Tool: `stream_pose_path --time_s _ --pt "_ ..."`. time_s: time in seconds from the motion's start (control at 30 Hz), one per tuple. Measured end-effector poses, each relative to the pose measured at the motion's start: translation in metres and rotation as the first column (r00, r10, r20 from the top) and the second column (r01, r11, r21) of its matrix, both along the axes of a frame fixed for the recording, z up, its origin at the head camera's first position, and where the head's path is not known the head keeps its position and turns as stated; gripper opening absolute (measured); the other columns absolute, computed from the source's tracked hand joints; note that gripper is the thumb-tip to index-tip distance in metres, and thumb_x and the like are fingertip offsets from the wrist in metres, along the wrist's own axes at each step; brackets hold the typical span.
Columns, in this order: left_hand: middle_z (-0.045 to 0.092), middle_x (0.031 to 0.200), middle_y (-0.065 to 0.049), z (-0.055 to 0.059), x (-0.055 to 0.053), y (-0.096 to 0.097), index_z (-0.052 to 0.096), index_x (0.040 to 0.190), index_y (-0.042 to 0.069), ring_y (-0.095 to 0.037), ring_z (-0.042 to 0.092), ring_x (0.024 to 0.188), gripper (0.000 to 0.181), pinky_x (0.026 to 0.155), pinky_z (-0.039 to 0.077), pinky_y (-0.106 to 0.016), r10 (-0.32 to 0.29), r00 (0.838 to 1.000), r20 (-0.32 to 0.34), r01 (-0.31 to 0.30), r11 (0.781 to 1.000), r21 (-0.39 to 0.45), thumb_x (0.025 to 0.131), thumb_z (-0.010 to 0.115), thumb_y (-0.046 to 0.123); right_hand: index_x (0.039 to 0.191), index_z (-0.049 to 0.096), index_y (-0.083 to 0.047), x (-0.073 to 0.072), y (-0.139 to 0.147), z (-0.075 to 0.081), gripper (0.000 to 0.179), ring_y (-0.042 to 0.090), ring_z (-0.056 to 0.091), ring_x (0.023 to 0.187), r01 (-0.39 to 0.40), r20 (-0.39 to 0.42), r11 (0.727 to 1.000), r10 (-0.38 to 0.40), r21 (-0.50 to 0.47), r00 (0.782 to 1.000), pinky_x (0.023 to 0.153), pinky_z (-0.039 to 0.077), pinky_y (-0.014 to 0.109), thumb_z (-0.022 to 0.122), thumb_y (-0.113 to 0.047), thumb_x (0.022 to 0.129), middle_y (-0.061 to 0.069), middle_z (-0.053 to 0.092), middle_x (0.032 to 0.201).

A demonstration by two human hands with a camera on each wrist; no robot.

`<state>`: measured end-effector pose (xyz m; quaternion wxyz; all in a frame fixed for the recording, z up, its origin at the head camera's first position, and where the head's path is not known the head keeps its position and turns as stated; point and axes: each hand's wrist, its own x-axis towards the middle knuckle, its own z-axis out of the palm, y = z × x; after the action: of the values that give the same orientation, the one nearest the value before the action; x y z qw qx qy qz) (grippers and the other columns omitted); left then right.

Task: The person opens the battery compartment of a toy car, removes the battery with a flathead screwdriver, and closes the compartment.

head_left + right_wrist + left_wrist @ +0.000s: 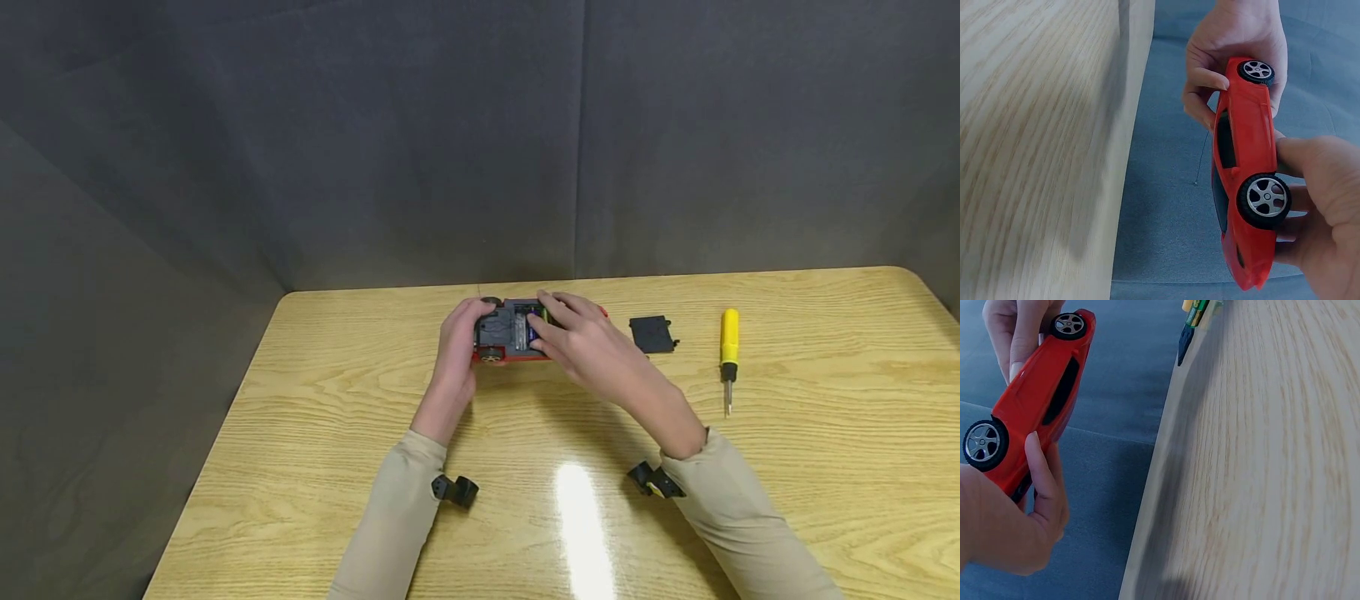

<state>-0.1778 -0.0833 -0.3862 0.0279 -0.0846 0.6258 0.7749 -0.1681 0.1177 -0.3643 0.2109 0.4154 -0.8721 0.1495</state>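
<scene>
A red toy car (491, 329) is turned over with its dark underside up and its battery compartment (520, 327) uncovered. Inside the compartment a purple-blue battery (534, 327) shows, partly hidden by fingers. My left hand (454, 340) grips one end of the car, fingers along its side and thumb on the underside by a wheel (491, 354). My right hand (588, 343) reaches over the compartment, its fingertips on the battery. From the right wrist view, the car's red side (1250, 131) is seen, with my right hand's fingers spread against its underside.
A black battery cover (652, 334) lies on the wooden table (337, 400) to the right of the car. Farther right lies a screwdriver (730, 342) with a yellow handle, its tip toward the table's near side. Dark cloth (420, 150) hangs behind the table.
</scene>
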Motion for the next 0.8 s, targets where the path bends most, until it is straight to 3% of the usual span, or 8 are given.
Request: stream_pose_path --time_s 0.3,0.5,0.67,0.8 --pt "0.062 0.099 -0.010 -0.0006 -0.0009 -0.0004 0.067 0.107 0.008 -0.017 0.063 0.076 0.023 0.051 0.056 -0.029 -0.007 1.000 0.006 0.007 1.000 0.026 0.097 0.057 0.025 0.124 0.071 0.006 -0.0002 0.0006 -0.0011 0.032 0.048 0.059 0.123 -0.004 0.020 1.000 0.004 -0.015 1.000 0.100 0.051 0.055 0.073 -0.011 0.097 0.030 0.058 0.139" --pt "0.062 0.100 -0.010 -0.0010 -0.0010 0.0013 0.067 0.105 0.009 -0.018 0.061 0.079 0.021 0.052 0.056 -0.030 -0.004 1.000 0.005 0.004 1.000 0.018 0.096 0.057 0.025 0.122 0.072 0.008 0.0001 0.0027 -0.0013 0.030 0.049 0.058 0.123 -0.008 0.045 0.998 0.011 -0.064 0.999 0.102 0.050 0.056 0.072 -0.009 0.098 0.031 0.060 0.137" --pt "0.060 0.101 -0.006 -0.0016 -0.0003 0.0041 0.067 0.102 0.011 -0.017 0.056 0.088 0.017 0.065 0.055 -0.028 -0.007 1.000 0.020 0.007 1.000 -0.007 0.095 0.059 0.025 0.106 0.074 0.009 -0.0008 0.0060 0.0015 0.016 0.044 0.065 0.115 -0.021 0.078 0.981 0.037 -0.193 0.996 0.099 0.053 0.053 0.070 -0.003 0.097 0.028 0.069 0.121" --pt "0.060 0.101 -0.005 -0.0026 0.0001 0.0050 0.068 0.102 0.011 -0.017 0.054 0.091 0.018 0.073 0.052 -0.028 -0.005 1.000 0.027 0.005 1.000 -0.021 0.095 0.059 0.025 0.105 0.075 0.007 -0.0024 0.0078 0.0022 0.014 0.040 0.068 0.111 -0.018 0.105 0.975 0.042 -0.220 0.994 0.096 0.055 0.051 0.070 -0.003 0.097 0.024 0.071 0.116"
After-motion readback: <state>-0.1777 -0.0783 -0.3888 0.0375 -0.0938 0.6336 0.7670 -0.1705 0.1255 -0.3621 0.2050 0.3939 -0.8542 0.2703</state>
